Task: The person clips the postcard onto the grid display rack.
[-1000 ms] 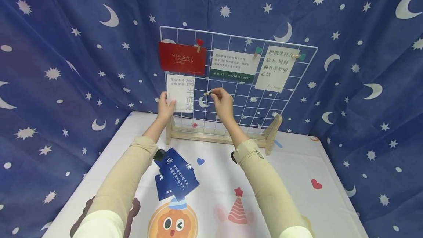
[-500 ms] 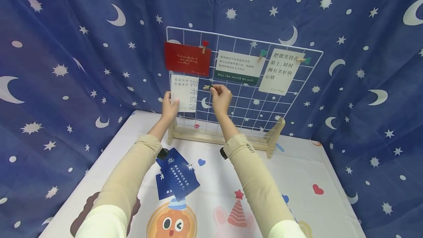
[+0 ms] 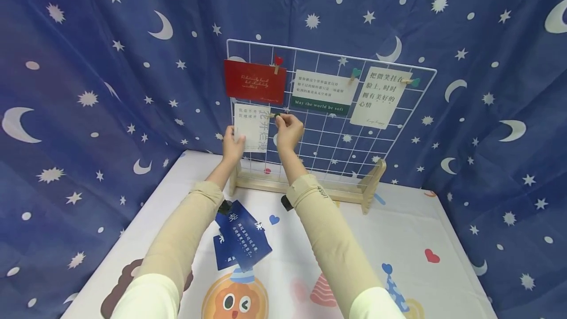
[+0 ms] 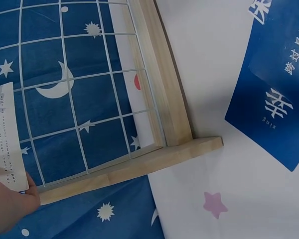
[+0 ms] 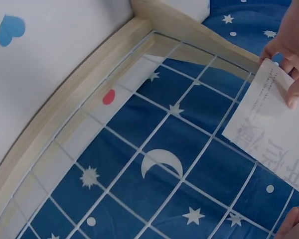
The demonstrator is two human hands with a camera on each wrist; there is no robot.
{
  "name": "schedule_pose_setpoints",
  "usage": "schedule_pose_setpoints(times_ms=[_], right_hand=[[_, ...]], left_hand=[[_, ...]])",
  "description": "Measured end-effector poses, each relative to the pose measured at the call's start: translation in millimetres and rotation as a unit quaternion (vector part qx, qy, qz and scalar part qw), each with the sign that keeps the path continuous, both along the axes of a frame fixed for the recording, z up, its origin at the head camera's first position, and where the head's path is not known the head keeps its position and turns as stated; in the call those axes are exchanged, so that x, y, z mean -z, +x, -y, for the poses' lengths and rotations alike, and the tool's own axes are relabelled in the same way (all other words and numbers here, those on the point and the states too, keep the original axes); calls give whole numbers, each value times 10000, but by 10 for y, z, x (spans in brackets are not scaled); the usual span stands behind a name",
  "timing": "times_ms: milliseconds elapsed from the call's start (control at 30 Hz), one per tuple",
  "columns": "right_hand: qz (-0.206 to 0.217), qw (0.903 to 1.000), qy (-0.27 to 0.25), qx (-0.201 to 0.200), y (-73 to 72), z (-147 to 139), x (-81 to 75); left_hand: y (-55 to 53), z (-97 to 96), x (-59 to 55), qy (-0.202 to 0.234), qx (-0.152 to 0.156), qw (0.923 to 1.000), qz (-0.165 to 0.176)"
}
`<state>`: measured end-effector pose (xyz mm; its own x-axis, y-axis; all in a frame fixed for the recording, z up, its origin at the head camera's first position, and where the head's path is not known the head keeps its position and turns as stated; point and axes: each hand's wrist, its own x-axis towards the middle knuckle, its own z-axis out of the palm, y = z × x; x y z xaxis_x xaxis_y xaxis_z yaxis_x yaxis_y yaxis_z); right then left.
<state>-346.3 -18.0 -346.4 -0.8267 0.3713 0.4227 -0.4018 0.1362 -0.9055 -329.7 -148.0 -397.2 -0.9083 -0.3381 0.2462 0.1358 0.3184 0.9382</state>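
Note:
A white card (image 3: 250,129) with grey lettering lies against the white wire grid (image 3: 330,134), below the red card (image 3: 255,81). My left hand (image 3: 233,145) pinches its left edge, thumb on the front and fingers behind; the left wrist view shows the same card (image 4: 4,144) at its lower corner. My right hand (image 3: 290,132) pinches a small wooden clothespin (image 3: 271,115) with a dark green end. Its tip overlaps the upper right edge of the card in the head view. Only the right fingertips (image 5: 290,221) show in the right wrist view, at the lower right corner.
Pegged along the grid's top are the red card, a white-and-green card (image 3: 325,91) and a cream card (image 3: 378,96). A wooden base (image 3: 261,185) carries the grid. Dark blue cards (image 3: 243,240) lie overlapping on the white tablecloth (image 3: 354,240). A blue star-patterned curtain (image 3: 133,87) hangs behind.
My right hand has moved left and up with the clothespin, from beside the card to its upper right edge. My left hand keeps holding the card, and the head view has shifted slightly.

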Motion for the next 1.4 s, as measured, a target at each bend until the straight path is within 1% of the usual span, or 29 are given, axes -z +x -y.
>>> schedule_pose_setpoints(times_ms=[100, 200, 267, 400, 467, 500, 533, 600, 633, 700, 733, 767, 800, 833, 867, 900, 933, 967, 1000, 1033, 1067, 1133, 1167, 1200, 1267, 1367, 1400], right_hand=[[49, 9999, -135, 53, -21, 16, 27], [81, 9995, -287, 59, -37, 30, 35], [114, 9995, -295, 47, -45, 43, 34], [122, 9994, -333, -39, -67, 72, 18], [107, 9991, -395, -74, -73, 69, -8], [123, 9990, -414, -103, -77, 68, -19], [152, 9990, -408, -143, -80, 67, -26], [252, 9988, -349, -231, -83, 69, -34], [304, 9986, -320, -283, -82, 69, -37], [386, 9983, -246, -371, -76, 70, -37], [403, 9981, -209, -406, -70, 70, -35], [412, 9981, -179, -422, -64, 69, -33], [413, 9981, -151, -429, -57, 68, -29], [405, 9981, -130, -439, -51, 65, -26], [400, 9982, -73, -435, -45, 60, -22], [408, 9981, -26, -451, -37, 56, -20], [411, 9981, 48, -462, -34, 50, -15], [406, 9980, 144, -472, -28, 42, -8], [394, 9977, 225, -494, -22, 33, -2], [380, 9976, 297, -506, -15, 24, 5], [371, 9974, 358, -500, -11, 16, 17], [335, 9973, 440, -485, 1, 1, 47], [321, 9973, 470, -474, 8, -7, 65], [314, 9972, 477, -475, 17, -13, 80], [306, 9970, 540, -461, 32, -24, 106], [246, 9965, 654, -462, 41, -43, 136], [229, 9965, 656, -469, 45, -51, 144]], left_hand=[[-5, -7, 47, -58, -29, 10000, -4], [-12, -7, 69, -84, -18, 9999, -107], [-19, -1, 67, -112, -47, 9998, -156], [-42, 17, 35, -80, -48, 9999, -120], [-81, 26, 24, -37, 51, 10000, -29], [-114, 38, 37, -27, 105, 9999, 4], [-216, 76, 134, 31, 137, 9996, -226], [-372, 153, 266, -10, 202, 9994, -286], [-486, 205, 367, -55, 232, 9992, -312], [-790, 315, 657, -178, 144, 9978, -621], [-917, 360, 782, -194, 118, 9969, -747], [-947, 373, 792, -215, 143, 9985, -482], [-1005, 395, 862, -166, 143, 9979, -607], [-976, 377, 834, -162, 110, 9983, -547], [-884, 331, 737, -141, 68, 9991, -393], [-736, 273, 586, -79, 64, 9998, -155], [-654, 248, 533, -65, 50, 9999, -130], [-508, 190, 394, -48, 24, 10000, 54], [-388, 141, 290, -68, -68, 9999, 85], [-269, 84, 169, -125, -133, 9994, 309], [-211, 60, 130, -147, -174, 9992, 320], [-168, 49, 147, -250, -269, 9991, 190], [-82, 20, 61, -274, -264, 9986, 357], [-73, 22, 67, -300, -280, 9984, 389], [-96, 38, 91, -287, -298, 9981, 461], [-102, 48, 121, -104, -88, 9995, 295], [-217, 80, 249, -7, -100, 9999, 90]])
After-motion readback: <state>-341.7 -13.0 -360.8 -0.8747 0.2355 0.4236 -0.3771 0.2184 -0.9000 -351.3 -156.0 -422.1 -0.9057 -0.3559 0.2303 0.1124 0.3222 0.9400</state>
